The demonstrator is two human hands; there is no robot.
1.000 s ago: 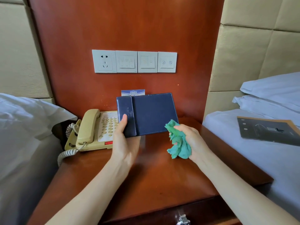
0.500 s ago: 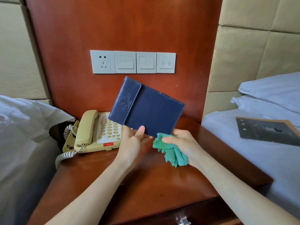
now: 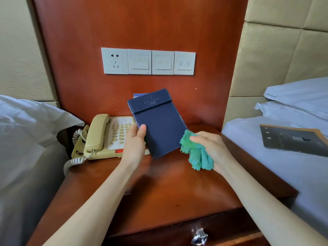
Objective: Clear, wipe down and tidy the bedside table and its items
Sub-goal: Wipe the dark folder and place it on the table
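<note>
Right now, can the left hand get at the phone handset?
Probably not without letting go first: the left hand grips the blue folder. The handset lies in its cradle just left of that hand with nothing between them, so once freed the way looks open.

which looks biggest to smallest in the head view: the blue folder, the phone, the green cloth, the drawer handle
1. blue folder and phone: similar apparent size; the folder, held up nearer the camera, hides part of the phone, so unranked
2. green cloth
3. drawer handle
</note>
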